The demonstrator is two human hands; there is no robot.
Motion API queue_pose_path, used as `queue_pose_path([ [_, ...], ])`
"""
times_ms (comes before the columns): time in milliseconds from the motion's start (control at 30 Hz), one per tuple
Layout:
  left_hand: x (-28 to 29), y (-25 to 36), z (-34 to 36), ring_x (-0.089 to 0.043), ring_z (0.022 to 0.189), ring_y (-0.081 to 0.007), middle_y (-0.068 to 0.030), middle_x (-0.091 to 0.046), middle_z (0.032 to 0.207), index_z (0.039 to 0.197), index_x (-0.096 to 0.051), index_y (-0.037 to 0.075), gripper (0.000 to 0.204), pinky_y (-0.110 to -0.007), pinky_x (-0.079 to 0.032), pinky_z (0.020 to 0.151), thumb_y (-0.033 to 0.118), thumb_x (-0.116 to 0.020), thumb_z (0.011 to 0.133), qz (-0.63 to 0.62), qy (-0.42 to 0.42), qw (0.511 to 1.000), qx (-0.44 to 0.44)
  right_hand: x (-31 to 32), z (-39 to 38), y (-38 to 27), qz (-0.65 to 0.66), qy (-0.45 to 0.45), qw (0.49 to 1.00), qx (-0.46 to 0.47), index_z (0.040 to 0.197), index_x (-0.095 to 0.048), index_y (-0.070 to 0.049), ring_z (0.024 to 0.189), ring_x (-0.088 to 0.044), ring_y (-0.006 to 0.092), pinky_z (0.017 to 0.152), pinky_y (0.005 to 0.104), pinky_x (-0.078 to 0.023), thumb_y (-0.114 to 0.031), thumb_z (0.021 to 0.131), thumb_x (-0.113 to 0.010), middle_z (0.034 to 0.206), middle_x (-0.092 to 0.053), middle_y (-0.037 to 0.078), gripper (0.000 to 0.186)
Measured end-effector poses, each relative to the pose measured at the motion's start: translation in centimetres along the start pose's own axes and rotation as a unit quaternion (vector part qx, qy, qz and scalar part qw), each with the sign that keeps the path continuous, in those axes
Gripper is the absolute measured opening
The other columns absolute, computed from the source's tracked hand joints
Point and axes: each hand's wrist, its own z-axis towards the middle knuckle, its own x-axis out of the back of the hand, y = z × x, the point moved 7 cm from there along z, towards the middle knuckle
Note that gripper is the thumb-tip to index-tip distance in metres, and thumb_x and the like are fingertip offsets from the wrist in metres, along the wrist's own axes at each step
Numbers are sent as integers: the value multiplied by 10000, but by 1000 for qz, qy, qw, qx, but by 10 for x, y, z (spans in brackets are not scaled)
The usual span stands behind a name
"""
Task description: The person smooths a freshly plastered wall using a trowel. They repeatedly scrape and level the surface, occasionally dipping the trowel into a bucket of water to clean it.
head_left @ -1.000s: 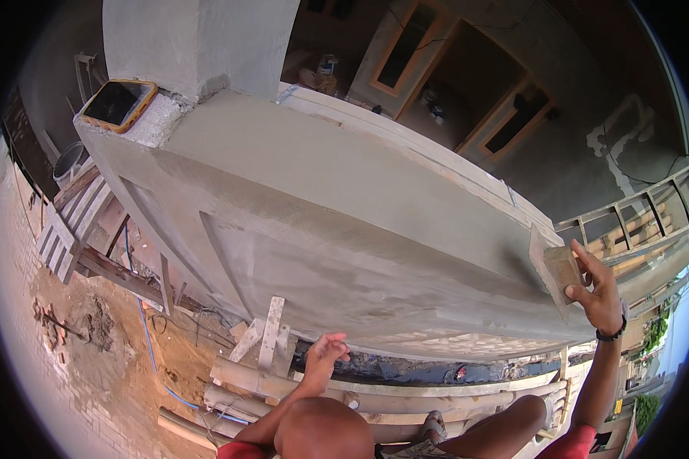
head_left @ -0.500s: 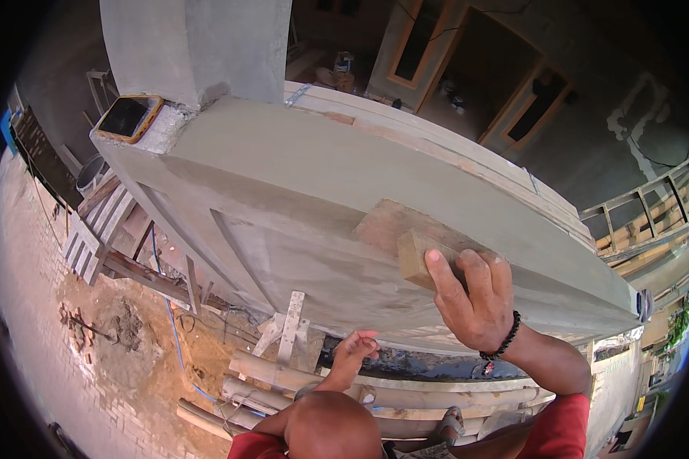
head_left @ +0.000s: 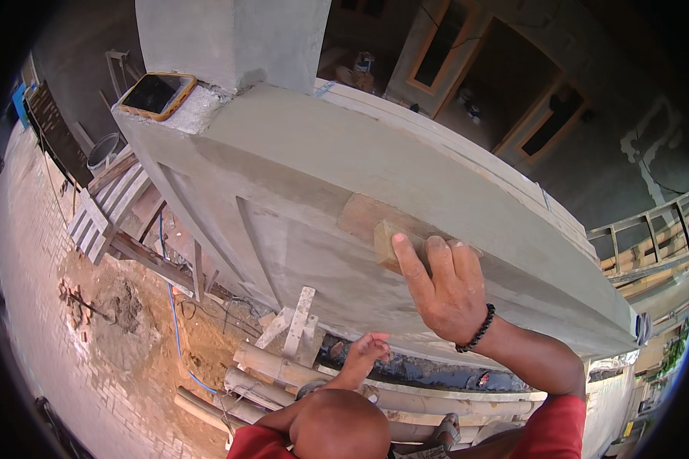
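My right hand (head_left: 445,291) grips the block handle of a wooden float (head_left: 360,214), whose flat board lies against the upper front edge of the grey plastered low wall (head_left: 283,130), near its middle. Smooth mortar covers the wall's long top. My left hand (head_left: 366,352) is lower, in front of the wall, fingers loosely curled and apart with nothing visible in them. At the wall's upper left end, beside a grey column (head_left: 207,38), a phone in a yellow-edged case (head_left: 158,95) lies on a rough white patch.
Bamboo poles (head_left: 275,366) and planks run below me over a dark trench (head_left: 413,371). Slatted timber staging (head_left: 115,206), a bucket (head_left: 103,149), a mortar pile (head_left: 126,317) and a blue hose (head_left: 172,306) are left. A metal ladder-like frame (head_left: 647,237) is right. A doorway opens behind the wall.
My right hand has swept the float leftward from the wall's right part to its middle, a little further left since half a second ago. The view has shifted slightly; my left hand stays low.
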Motion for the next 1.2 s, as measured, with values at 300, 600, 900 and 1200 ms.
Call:
queue_pose_path([
  [300,10,8,-10,-604,886,-147,-45,-614,945,1193,-567,-11,273,-296,-489,819,106,-615,951,-10,18,1000,-8,8,25,-12,-15,46,998,27,1373,-536,-52,779,-481,221,616,322,-381,-174,796,-582,991,-543,131,592],
  [600,5,3,-9,-602,893,-143,-62,-624,952,1209,-554,-18,281,-298,-503,815,77,-607,949,8,14,1000,12,8,10,-13,2,14,1000,15,1368,-543,-70,798,-479,214,619,337,-368,-164,807,-564,987,-544,105,570],
  [900,7,3,-10,-615,883,-175,-85,-640,982,1217,-559,8,318,-339,-504,839,158,-634,947,43,4,999,7,6,-89,13,-1,-78,997,-14,1400,-523,-101,816,-477,224,644,352,-368,-150,799,-577,984,-536,106,605],
  [1200,0,-2,-17,-610,877,-181,-91,-635,979,1202,-568,6,286,-348,-507,841,126,-616,946,94,-11,995,39,8,-140,28,8,-107,994,-11,1390,-550,-139,818,-477,239,681,357,-380,-134,795,-571,1001,-533,116,595],
])
